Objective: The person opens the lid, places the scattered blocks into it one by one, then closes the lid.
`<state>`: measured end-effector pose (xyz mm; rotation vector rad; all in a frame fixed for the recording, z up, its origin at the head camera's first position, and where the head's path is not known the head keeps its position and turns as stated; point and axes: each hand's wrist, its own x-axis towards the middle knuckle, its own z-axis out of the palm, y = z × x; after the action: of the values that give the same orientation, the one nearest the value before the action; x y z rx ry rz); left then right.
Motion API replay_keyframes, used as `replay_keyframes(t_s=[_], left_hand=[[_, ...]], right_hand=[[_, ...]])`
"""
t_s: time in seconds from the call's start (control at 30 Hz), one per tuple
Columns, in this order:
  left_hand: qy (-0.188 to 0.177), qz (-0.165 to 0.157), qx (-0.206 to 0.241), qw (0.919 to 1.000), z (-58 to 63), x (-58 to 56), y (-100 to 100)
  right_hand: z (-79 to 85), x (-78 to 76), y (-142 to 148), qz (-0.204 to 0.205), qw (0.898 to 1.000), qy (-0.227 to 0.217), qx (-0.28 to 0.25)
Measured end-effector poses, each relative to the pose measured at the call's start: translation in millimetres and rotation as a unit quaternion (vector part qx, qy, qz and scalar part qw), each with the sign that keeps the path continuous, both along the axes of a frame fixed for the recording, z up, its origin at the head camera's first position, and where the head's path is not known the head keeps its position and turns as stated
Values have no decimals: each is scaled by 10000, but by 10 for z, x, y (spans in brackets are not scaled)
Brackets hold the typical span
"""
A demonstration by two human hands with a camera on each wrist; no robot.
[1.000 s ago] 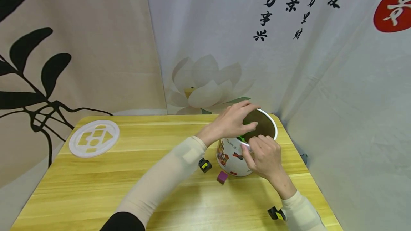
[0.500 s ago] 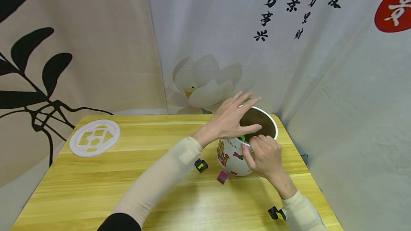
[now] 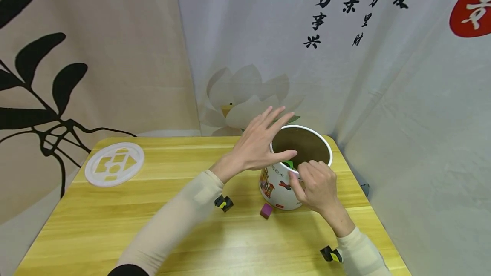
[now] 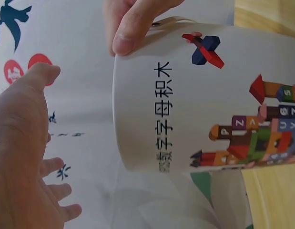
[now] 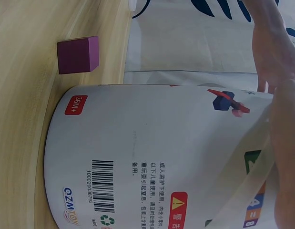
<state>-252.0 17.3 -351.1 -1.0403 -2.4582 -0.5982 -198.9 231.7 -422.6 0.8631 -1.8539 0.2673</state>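
Note:
A white bucket [image 3: 281, 186] printed with toy blocks stands upright at the table's right side, its round mouth uncovered. My right hand [image 3: 316, 184] grips its near rim, thumb outside and fingers curled over the edge. Just left of the mouth my left hand [image 3: 258, 142] is raised with fingers spread and holds nothing; its thumb overlaps the opening in the head view. Something green [image 3: 288, 164] shows inside by the near rim, while the rest of the contents is hidden. A purple cube [image 3: 266, 211] lies on the table in front of the bucket, and shows in the right wrist view too.
On the far left of the wooden table [image 3: 172, 165] lies a white round lid [image 3: 114, 164] with shaped cutouts. A printed cloth [image 3: 245, 46] hangs behind the table's back edge. Small black-and-yellow devices sit at both wrists.
My left hand has moved left, away from over the bucket's mouth, and its fingers have straightened and spread. My right hand stays on the rim; the bucket and cube have not moved.

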Motion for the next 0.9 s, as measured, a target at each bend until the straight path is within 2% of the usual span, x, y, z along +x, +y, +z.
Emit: replay_keyframes(t_s=[0.2, 0.4, 0.53, 0.67, 0.83, 0.9], left_hand=[[-2, 97, 147, 9998, -60, 88, -256], [23, 238, 207, 9995, -241, 198, -488], [-102, 354, 226, 9991, -445, 291, -606], [-386, 391, 148, 9984, -719, 399, -684], [-817, 445, -145, 9956, -1085, 536, -700], [-883, 439, -233, 9949, -1211, 585, -676]], right_hand=[[-5, 10, -14, -9, 10000, -37, 16], [5, 23, -12, -55, 9999, -86, -52], [5, 23, -6, -52, 9999, -139, -60], [-5, 25, -2, -20, 9999, -148, -83], [-21, 19, 4, 11, 9998, -140, -123], [-24, 18, 5, -2, 9998, -150, -116]])
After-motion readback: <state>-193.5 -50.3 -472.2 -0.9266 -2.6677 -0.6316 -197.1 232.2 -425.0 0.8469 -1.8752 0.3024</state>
